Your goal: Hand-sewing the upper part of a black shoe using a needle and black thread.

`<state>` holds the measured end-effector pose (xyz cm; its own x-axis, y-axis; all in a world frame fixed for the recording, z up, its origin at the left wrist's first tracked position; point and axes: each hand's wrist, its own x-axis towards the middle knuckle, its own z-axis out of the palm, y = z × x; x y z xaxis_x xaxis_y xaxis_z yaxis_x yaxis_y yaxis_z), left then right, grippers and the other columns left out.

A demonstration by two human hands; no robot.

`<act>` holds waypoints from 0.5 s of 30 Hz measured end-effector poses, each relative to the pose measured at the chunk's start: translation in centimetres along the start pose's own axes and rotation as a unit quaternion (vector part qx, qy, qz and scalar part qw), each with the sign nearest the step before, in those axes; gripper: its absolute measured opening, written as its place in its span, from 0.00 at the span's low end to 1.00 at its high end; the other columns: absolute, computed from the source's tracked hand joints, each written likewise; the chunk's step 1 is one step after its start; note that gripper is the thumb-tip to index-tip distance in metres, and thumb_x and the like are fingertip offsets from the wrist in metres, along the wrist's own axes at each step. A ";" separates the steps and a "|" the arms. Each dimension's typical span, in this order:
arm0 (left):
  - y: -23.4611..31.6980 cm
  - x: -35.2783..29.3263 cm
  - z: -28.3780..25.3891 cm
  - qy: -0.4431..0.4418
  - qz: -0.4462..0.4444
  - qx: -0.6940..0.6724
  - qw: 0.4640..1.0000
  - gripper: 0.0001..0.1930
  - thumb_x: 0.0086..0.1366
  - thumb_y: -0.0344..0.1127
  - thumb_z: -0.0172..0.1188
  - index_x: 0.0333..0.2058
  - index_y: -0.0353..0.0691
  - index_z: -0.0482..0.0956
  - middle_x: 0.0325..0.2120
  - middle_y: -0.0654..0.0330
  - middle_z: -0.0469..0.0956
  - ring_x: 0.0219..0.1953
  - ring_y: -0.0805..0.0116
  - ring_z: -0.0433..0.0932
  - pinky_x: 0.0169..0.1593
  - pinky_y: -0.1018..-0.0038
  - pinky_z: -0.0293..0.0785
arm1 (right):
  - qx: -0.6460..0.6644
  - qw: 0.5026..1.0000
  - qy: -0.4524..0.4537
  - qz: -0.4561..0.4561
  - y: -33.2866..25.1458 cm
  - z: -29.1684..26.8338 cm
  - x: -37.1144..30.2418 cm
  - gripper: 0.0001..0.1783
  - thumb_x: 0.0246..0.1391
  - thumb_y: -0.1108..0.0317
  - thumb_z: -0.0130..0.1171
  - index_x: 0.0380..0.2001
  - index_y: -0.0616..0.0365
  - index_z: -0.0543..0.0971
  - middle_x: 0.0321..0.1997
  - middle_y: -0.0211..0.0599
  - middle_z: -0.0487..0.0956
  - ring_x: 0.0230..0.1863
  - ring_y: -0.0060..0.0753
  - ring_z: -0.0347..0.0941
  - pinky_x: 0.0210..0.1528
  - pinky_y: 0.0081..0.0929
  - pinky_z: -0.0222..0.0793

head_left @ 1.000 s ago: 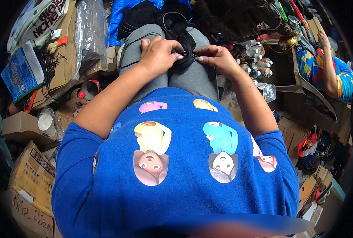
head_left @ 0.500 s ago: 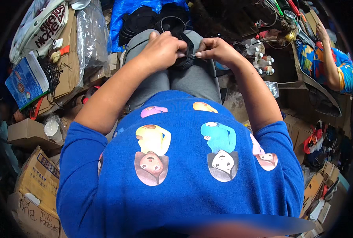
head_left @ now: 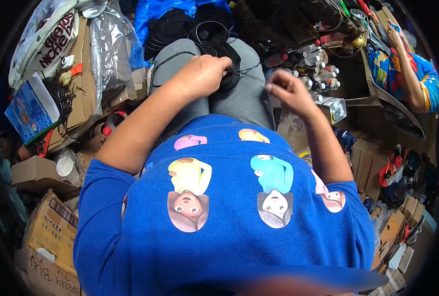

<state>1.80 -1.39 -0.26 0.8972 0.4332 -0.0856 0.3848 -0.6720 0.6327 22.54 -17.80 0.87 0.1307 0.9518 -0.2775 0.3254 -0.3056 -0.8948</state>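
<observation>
Nearby, cardboard [head_left: 44,173]; on lap [head_left: 244,106], black item [head_left: 235,64].

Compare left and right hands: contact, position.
Left hand holds the black piece; right hand is apart from it. Left hand is over the legs; right hand is out past their right edge. Both are bare, fingers curled.

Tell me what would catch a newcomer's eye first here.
A blue shirt with cartoon figures dominates the middle and bottom. Above it, the left hand holds a black piece over grey trousers, with the right hand apart, farther right. Another person's bright patterned top stands out at upper right.
</observation>
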 end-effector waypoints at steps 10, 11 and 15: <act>-0.2 0.3 -0.3 0.010 0.093 0.065 0.993 0.05 0.57 0.31 0.52 0.32 0.40 0.73 0.25 0.47 0.75 0.34 0.46 0.75 0.37 0.54 0.70 | -0.465 0.870 0.083 -0.139 -3.5 -2.9 6.7 0.11 0.50 0.60 0.59 0.35 0.51 0.78 0.37 0.35 0.76 0.47 0.42 0.71 0.47 0.41 0.63; -0.5 0.1 -0.2 0.006 0.089 0.071 0.994 0.04 0.57 0.31 0.52 0.32 0.40 0.72 0.25 0.47 0.75 0.34 0.47 0.75 0.37 0.54 0.70 | -0.465 0.862 0.035 -0.200 -4.9 -2.1 6.2 0.11 0.50 0.60 0.59 0.35 0.50 0.78 0.37 0.34 0.76 0.48 0.40 0.70 0.48 0.41 0.63; -1.0 -0.2 -0.3 0.004 0.105 0.081 0.991 0.06 0.56 0.30 0.52 0.33 0.41 0.71 0.26 0.51 0.76 0.35 0.50 0.75 0.39 0.56 0.69 | -0.567 0.776 -0.082 -0.263 -5.6 1.4 6.3 0.05 0.49 0.66 0.50 0.29 0.47 0.76 0.27 0.30 0.78 0.38 0.36 0.75 0.42 0.36 0.63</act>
<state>1.15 -0.64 -0.66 0.9600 0.2769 0.0417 0.2190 -0.8352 0.5044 20.22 -10.06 3.59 -0.3897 0.9153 -0.1017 0.9210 0.3875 -0.0412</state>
